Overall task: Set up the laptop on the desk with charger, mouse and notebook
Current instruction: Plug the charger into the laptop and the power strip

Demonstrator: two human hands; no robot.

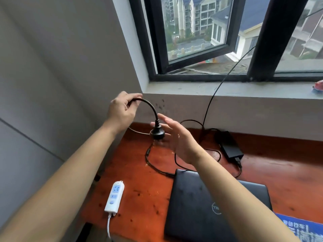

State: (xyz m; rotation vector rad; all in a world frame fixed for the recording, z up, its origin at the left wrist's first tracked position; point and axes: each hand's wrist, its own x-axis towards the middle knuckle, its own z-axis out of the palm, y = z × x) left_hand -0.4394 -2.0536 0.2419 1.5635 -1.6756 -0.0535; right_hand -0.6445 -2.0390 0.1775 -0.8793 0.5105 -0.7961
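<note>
A closed black laptop [195, 206] lies on the red-brown desk [139, 180]. Its charger brick [229, 145] sits behind it, with black cable looped over the desk. My left hand [122, 109] is raised above the desk's far left corner and pinches the charger cable [150, 105]. The black plug [158, 132] hangs down from that cable, prongs down. My right hand [176, 137] is open, fingers spread, right beside the plug; whether it touches it I cannot tell. A white power strip [114, 196] lies near the desk's left edge. A blue notebook [304, 229] shows at the bottom right.
A grey wall stands on the left, close to the desk. Behind the desk is a windowsill [227, 89] under an open black-framed window. A thin black wire [211, 98] runs from the window down to the desk. A small red and blue object [318, 87] rests on the sill.
</note>
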